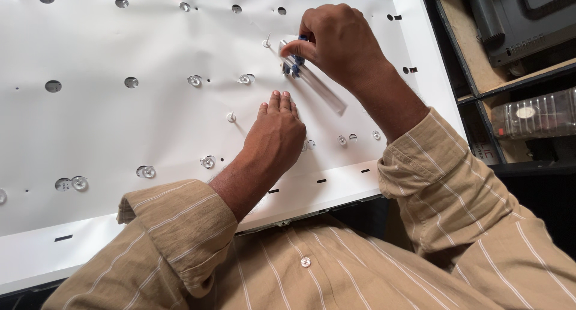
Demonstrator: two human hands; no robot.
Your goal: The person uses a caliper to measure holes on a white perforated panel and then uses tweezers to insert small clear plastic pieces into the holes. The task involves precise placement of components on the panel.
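We count two hands, the left hand (277, 132) and the right hand (337, 37), over one white panel (108, 124). One clear tube (317, 85) lies on it. The panel shows about eleven small clear lenses (194, 80) and about nine open round holes (53, 86). One clear bottle (534, 114) sits on the shelf.

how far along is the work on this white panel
Done: several clear lenses already sit in the white sheet. In hand: the right hand pinches a clear strip with a blue-tipped piece against the sheet, while the left hand lies flat beside it. Left: some holes along the top and left look open.
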